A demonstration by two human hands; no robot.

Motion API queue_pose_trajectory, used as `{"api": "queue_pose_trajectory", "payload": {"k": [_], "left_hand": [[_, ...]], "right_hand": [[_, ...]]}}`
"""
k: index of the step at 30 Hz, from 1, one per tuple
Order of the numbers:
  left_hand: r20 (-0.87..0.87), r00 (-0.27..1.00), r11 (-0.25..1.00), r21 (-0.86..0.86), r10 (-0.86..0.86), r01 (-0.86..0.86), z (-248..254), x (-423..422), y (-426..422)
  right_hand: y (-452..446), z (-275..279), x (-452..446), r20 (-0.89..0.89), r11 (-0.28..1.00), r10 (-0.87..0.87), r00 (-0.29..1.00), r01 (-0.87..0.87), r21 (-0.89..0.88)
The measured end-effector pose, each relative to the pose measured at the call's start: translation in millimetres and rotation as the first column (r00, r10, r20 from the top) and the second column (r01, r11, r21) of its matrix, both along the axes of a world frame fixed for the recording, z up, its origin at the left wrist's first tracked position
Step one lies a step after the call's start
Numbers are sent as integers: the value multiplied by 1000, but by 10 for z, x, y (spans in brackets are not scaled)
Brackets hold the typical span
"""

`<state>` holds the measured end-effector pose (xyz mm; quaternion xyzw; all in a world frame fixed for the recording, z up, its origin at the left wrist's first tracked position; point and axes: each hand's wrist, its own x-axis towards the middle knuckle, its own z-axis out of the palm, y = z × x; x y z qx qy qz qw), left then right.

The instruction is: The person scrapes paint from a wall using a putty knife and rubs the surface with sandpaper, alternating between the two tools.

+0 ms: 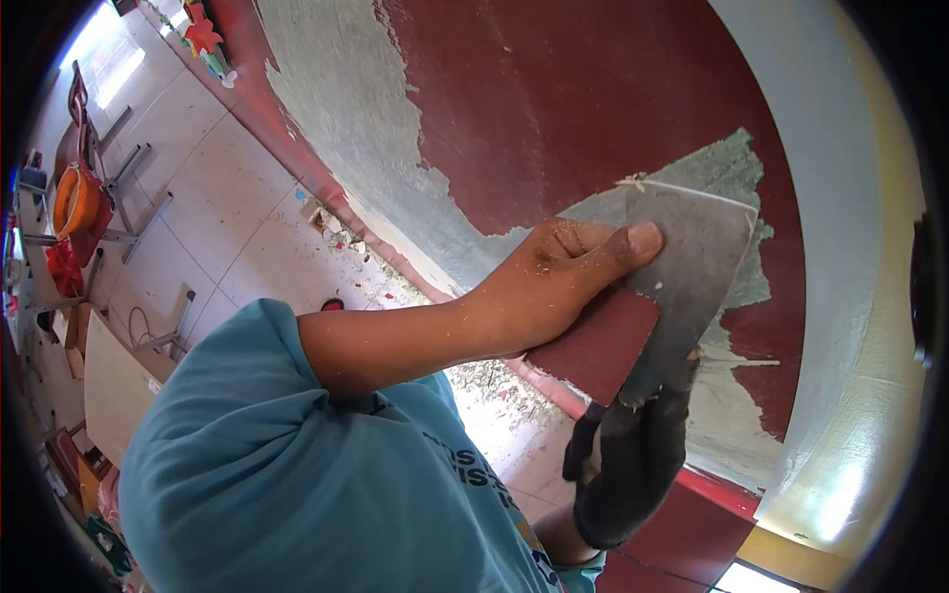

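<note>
My left hand (568,282), bare and dusted with flakes, is closed at the blade of a broad grey scraper (692,237), its thumb pressed flat on the metal. Pale residue lines the blade's far edge. Lower down, my right hand (633,460) in a black glove is wrapped round the narrow lower end of the scraper; the handle is hidden in it. Behind the blade is the dark red wall (593,109), with rough grey stripped patches (346,109) around the remaining red surface. I cannot tell whether the blade touches the wall.
Scraped-off flakes (499,390) litter the tiled floor (222,198) along the wall's foot. A chair (84,178) with an orange round item (75,201) stands at left, near a pale tabletop (114,381). A cream-yellow surface (860,435) curves along the right.
</note>
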<state>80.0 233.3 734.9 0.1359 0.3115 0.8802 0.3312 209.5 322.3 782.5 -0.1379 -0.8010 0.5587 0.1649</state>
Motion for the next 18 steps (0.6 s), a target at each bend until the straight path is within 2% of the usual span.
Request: {"api": "queue_pose_trajectory", "payload": {"k": [2,4,5,6,7,9,10,11,12,14,15,16,17,18], "left_hand": [[-4,994,994,24,106,-106,13,31,67],[-18,989,990,3,144,-144,-24,-37,39],[-20,988,988,-27,154,-155,-27,-43,32],[146,975,977,110,166,-183,121,-64,-16],[152,975,978,108,162,-179,106,-32,6],[7,980,979,-50,199,-198,25,-28,28],[-175,982,960,-256,73,-117,6,-58,-27],[-84,996,997,-58,36,-41,47,-21,-10],[-23,998,998,-39,53,-54,39,-27,7],[40,998,999,-21,41,-40,55,-33,31],[95,994,997,42,56,-60,83,-44,10],[150,986,991,103,74,-90,97,-57,-9],[143,986,990,103,85,-100,77,-49,-12],[51,996,997,40,69,-71,22,-8,3]], "right_hand": [[-8,45,-13,-4,999,-10,1000,10,33],[13,95,-59,16,990,22,1000,-20,-139],[17,90,-92,23,990,14,1000,-10,-141],[18,73,-190,38,998,60,997,-61,25],[18,70,-237,67,975,104,992,-115,191],[22,106,-174,50,975,137,989,-144,167],[7,132,-142,43,992,76,996,-80,98],[-24,163,-151,43,999,14,999,-15,32],[-38,185,-125,63,997,-66,996,69,-35],[-99,106,-159,29,996,-92,995,92,-20],[-136,93,-208,-22,996,-93,995,92,-6],[-69,78,-142,-25,999,7,1000,-5,45],[-82,107,-103,-33,999,17,999,-16,45],[-111,152,-75,43,997,-72,997,71,13]]}}
